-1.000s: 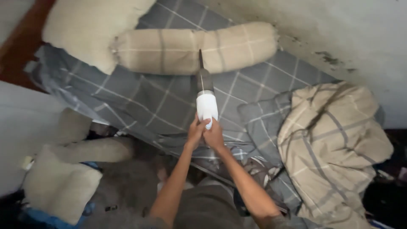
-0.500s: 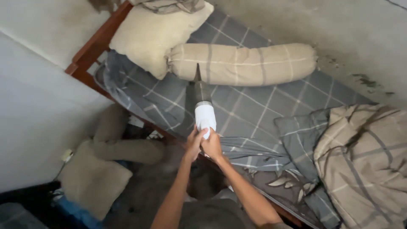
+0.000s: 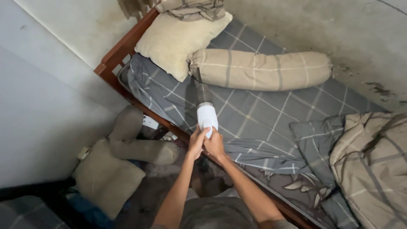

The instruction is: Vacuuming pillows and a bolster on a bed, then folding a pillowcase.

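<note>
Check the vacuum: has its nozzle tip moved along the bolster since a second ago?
Yes. The vacuum nozzle tip now meets the bolster at its end by the pillow; earlier it touched near the middle.

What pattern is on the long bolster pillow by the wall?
Beige with grey and white checked stripes, on the bolster pillow, seen clearly in the head view.

place: home bedroom | evidence: wooden bed [image 3: 113, 57], pillow [image 3: 178, 42], bolster [image 3: 263, 70], checked sheet [image 3: 254, 114]

bolster [image 3: 260, 70] on bed [image 3: 254, 114], pillow [image 3: 180, 40] left
</note>
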